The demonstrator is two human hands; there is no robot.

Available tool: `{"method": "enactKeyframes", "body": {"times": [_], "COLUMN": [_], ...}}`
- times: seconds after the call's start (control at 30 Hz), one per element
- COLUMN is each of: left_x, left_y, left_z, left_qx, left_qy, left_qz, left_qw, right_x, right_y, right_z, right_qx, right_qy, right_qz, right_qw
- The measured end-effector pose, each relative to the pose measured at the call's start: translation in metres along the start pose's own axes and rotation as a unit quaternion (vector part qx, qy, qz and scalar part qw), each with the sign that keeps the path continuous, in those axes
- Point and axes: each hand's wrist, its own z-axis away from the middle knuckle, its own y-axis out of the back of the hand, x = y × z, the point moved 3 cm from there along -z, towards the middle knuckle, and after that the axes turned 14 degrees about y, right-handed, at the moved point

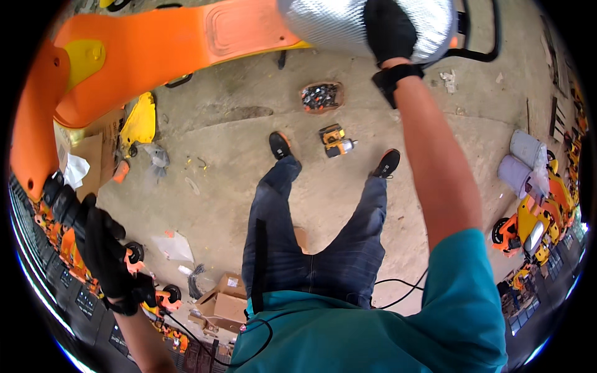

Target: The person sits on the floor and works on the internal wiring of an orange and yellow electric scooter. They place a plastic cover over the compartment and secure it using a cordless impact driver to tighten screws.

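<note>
Head view: the orange body [143, 46] spans the upper left, in front of the operator. The left hand [102, 248], in a black glove, is closed around the black grip [61, 198] at its lower end. The right hand [388, 31], likewise gloved, lies against the silver quilted cover [323, 25]; its fingertips are hard to make out at the top edge, so I cannot tell how wide they stand. A black tubular frame [495, 31] projects beside the cover.

Obstructions at floor level: a yellow-and-black power tool [337, 142] lies between the two shoes [280, 144], with an open box [339, 93] of small parts beyond it. To the left lie a yellow panel [140, 119], flat cardboard [87, 158] and a clear plastic bag [158, 155]. Opened cartons [230, 304] sit near the left leg. On the right, a lilac bucket [513, 175] is beside orange-and-yellow machines [544, 214].

Surface: concrete floor [339, 205], cracked and stained. Room: from here, more orange machinery [69, 245] lines the left side
</note>
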Motion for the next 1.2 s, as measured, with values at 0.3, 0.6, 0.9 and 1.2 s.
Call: {"method": "enactKeyframes", "body": {"times": [0.3, 0.6, 0.9, 1.2], "left_x": [0.098, 0.086, 0.467, 0.639], "left_y": [-0.084, -0.218, -0.245, -0.28], "left_z": [-0.052, -0.055, -0.007, -0.129], "left_qx": [0.076, -0.019, 0.086, 0.205], "left_qy": [0.222, 0.41, 0.157, 0.16], "left_qz": [0.417, 0.44, 0.195, 0.232], "left_qw": [0.878, 0.798, 0.964, 0.937], "right_x": [0.062, 0.579, 0.63, 0.686], "right_y": [0.146, 0.627, 0.439, 0.294], "right_z": [0.272, 0.686, 0.396, 0.04], "right_qx": [-0.404, -0.662, -0.239, -0.401], "right_qy": [-0.134, -0.342, -0.713, -0.469], "right_qz": [-0.285, 0.094, -0.288, -0.263], "right_qw": [0.859, 0.66, 0.592, 0.742]}}
